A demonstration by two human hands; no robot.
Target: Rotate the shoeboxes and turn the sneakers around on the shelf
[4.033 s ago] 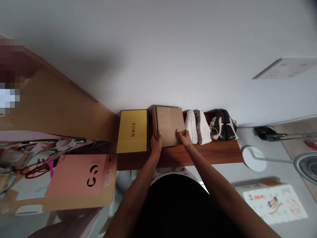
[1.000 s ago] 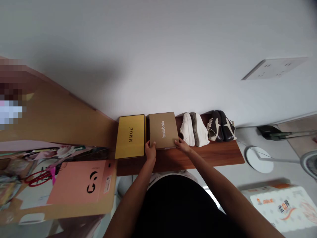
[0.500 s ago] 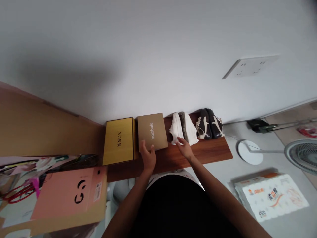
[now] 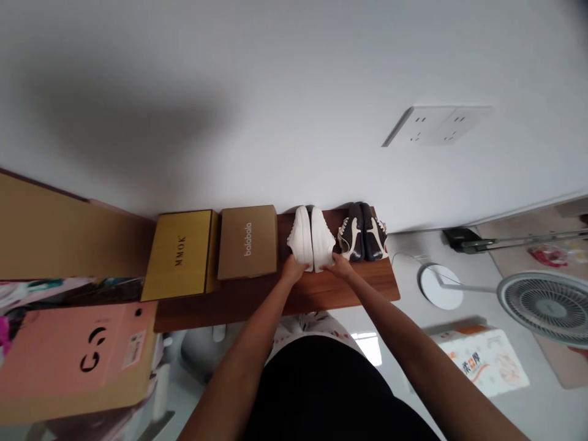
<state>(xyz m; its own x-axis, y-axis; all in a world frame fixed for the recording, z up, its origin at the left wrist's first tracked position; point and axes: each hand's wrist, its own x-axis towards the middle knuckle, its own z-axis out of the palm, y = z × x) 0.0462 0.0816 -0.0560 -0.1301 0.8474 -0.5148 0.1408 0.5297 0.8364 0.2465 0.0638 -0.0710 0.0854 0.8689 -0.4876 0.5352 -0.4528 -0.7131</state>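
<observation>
Two white sneakers stand side by side on a reddish-brown wooden shelf board (image 4: 321,293), close against the wall. My left hand (image 4: 294,269) grips the heel end of the left white sneaker (image 4: 301,236). Around the heel end of the right white sneaker (image 4: 322,239) is my right hand (image 4: 339,267), its fingers closed on the side. A pair of dark brown and cream sneakers (image 4: 353,229) sits just to the right. On the left are a brown "balabala" shoebox (image 4: 248,242) and a yellow "MMOK" box (image 4: 179,254).
A pink and brown carton (image 4: 78,355) stands at the lower left, below a large cardboard piece (image 4: 64,236). To the right are a fan (image 4: 546,306), a round white base (image 4: 441,286) and a tissue pack (image 4: 491,361). Wall sockets (image 4: 436,125) are above.
My left hand has left the brown box and closed on the left sneaker; my right hand has closed on the right one. The white sneakers now stand closer together. The view has shifted right.
</observation>
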